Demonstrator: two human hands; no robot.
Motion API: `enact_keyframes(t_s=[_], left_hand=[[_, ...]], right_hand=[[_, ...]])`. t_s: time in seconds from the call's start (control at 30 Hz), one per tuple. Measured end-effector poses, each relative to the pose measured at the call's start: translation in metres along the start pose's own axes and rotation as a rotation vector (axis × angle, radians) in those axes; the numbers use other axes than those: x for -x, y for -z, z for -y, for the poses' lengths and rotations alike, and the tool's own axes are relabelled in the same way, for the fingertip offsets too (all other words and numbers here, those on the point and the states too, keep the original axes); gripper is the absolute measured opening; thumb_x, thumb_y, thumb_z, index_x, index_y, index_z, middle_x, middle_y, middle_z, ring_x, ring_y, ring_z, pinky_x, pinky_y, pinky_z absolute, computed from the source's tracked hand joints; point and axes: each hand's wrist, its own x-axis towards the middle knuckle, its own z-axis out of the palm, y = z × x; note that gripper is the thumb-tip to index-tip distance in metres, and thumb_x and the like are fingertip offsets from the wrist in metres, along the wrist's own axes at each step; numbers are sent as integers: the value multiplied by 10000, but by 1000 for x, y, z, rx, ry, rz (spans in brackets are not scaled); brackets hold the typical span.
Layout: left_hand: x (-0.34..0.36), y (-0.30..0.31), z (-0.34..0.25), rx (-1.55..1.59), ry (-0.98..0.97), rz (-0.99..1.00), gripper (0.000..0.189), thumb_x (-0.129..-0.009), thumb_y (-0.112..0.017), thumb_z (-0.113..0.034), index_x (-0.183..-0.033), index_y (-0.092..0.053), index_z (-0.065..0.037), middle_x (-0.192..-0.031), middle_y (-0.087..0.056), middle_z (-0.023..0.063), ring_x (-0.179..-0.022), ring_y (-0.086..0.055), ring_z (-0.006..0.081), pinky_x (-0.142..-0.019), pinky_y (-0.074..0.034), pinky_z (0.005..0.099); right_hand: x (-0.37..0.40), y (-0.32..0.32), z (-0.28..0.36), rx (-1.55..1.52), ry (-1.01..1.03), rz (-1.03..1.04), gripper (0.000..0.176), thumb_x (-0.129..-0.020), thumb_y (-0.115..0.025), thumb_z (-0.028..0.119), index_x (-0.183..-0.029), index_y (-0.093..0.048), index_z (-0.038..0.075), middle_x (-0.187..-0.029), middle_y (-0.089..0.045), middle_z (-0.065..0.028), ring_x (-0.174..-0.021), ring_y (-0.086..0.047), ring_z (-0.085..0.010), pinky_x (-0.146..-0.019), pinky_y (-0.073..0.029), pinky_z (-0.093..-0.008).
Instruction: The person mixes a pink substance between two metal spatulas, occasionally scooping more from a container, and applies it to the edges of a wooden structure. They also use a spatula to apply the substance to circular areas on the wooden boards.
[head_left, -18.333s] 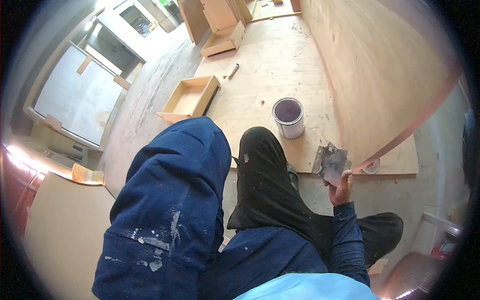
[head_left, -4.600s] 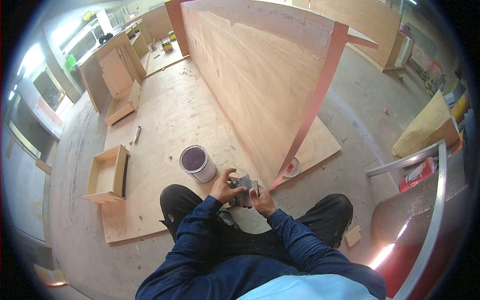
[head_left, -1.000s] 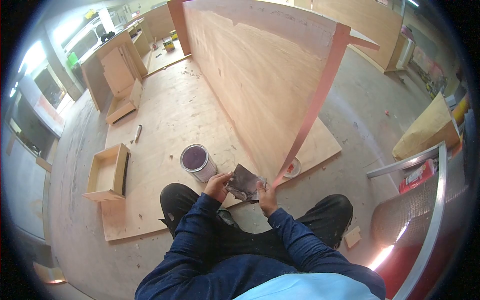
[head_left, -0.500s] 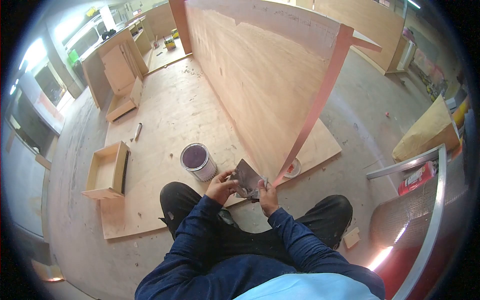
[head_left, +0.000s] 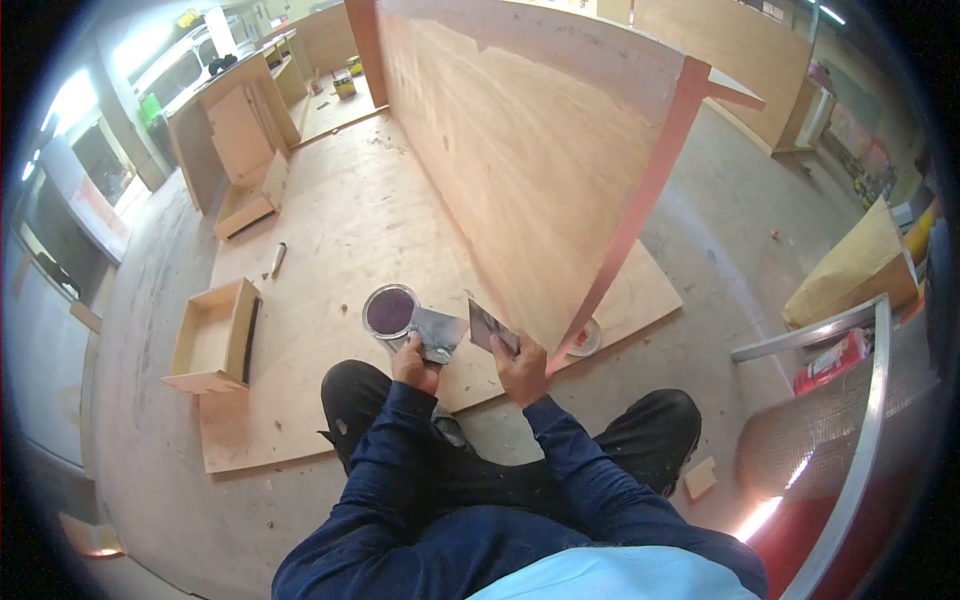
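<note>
My left hand (head_left: 415, 368) grips a thin, silvery putty scraper (head_left: 440, 332), which overlaps the right rim of an open can (head_left: 388, 312) of dark purplish paste. Closed on a second, darker flat putty scraper (head_left: 486, 322) is my right hand (head_left: 522, 374), near the lower end of the upright plywood panel (head_left: 530, 150). A narrow gap separates the two scrapers. Smears mark both blades. The can stands on a plywood sheet (head_left: 330, 400) in front of my knees.
An open drawer box (head_left: 212, 335) sits at the left, with a small knife-like tool (head_left: 279, 259) beyond it. The panel's pink edge (head_left: 640, 215) rises ahead. A round lid (head_left: 585, 338) lies at its foot. Metal frame (head_left: 868, 430) stands on my right.
My hands have moved apart. The two scrapers, together before, are now separate, one in each hand. My left hand has shifted left toward the can.
</note>
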Motion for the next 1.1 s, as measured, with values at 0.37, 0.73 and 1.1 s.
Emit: enact_keyframes(t_s=[0.37,0.73,1.1], left_hand=[[23,-8,26,-769,-332,5,494,-981,-474,-482,-932,-637,-18,-819,-563,-21,-689,-498,82,-582,-417,254],[34,-19,31,-1046,-482,201,363,-949,-495,-8,-1312,-510,-35,-1076,-640,91,-940,-597,152,-805,-488,279],[54,-26,34,-1253,-454,253,470,-908,-495,24,-1372,-466,-40,-1067,-671,214,-976,-668,248,-811,-512,318]], right_hand=[[27,-39,-35,-96,364,270,512,-804,-532,-46,-1304,-555,64,-952,-602,-186,-876,-612,-326,-792,-493,-366],[31,-53,-63,-257,174,408,401,-990,-496,146,-1384,-477,74,-1116,-566,-133,-981,-570,-228,-869,-457,-315],[38,-38,-23,-545,12,247,356,-1009,-434,159,-1319,-527,11,-1091,-547,-63,-941,-516,-135,-837,-426,-267]])
